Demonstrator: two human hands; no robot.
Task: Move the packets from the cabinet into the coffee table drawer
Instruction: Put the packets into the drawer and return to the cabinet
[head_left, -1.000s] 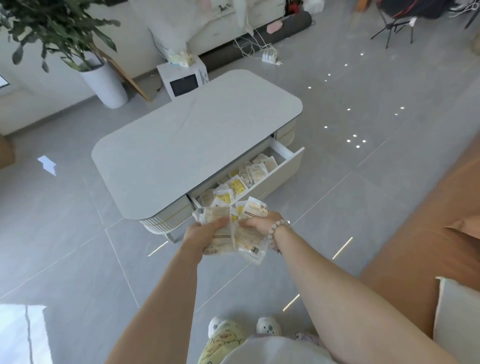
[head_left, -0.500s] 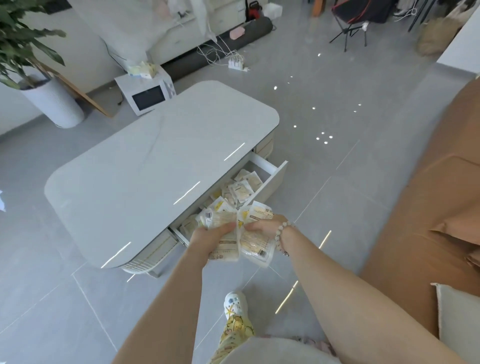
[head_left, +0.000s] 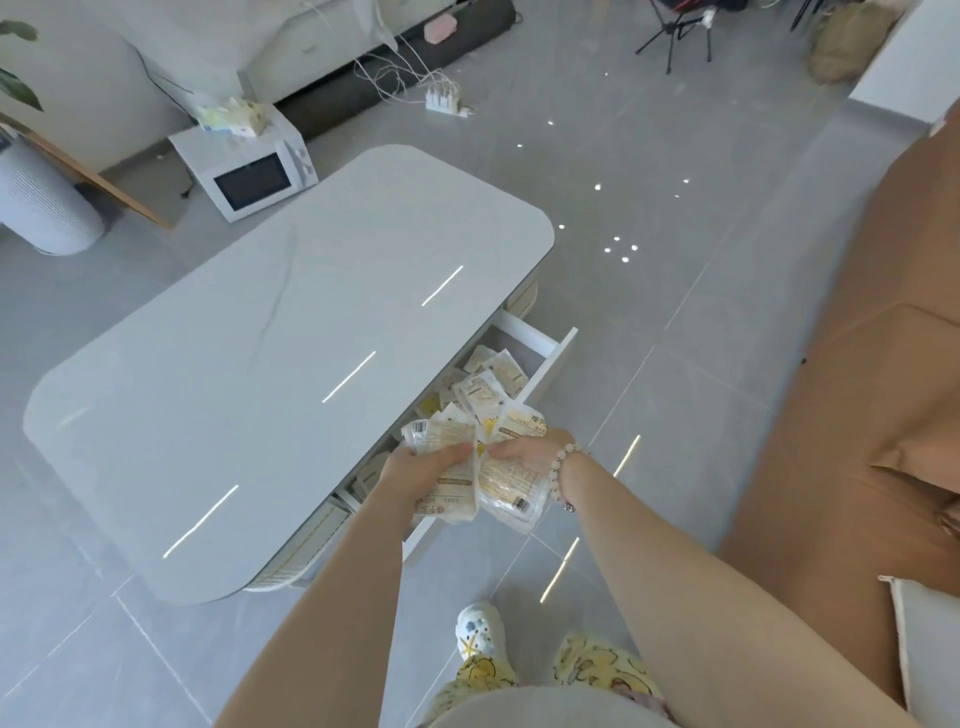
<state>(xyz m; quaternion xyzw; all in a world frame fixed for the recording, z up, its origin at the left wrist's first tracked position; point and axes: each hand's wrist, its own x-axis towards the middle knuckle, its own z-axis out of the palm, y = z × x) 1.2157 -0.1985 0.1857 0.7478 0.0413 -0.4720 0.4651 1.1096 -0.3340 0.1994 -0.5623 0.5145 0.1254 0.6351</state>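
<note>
Grey floor tiles (head_left: 675, 415) surround a white coffee table (head_left: 291, 389) whose drawer (head_left: 543, 340) stands pulled open, loose packets (head_left: 491, 387) lying inside. Above its near end, a person's left hand (head_left: 418, 470) grips one bunch (head_left: 441, 436) of packets and the right hand (head_left: 524, 454), bracelet (head_left: 558, 470) at the wrist, grips a second bunch (head_left: 511, 488), the two touching. A microwave (head_left: 249, 176) sits on the floor beyond.

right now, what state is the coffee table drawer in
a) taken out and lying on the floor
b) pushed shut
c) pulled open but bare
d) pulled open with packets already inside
D: the white drawer of the pale grey rounded coffee table stands pulled out, and yellow-and-white plastic packets lie inside it.
</note>
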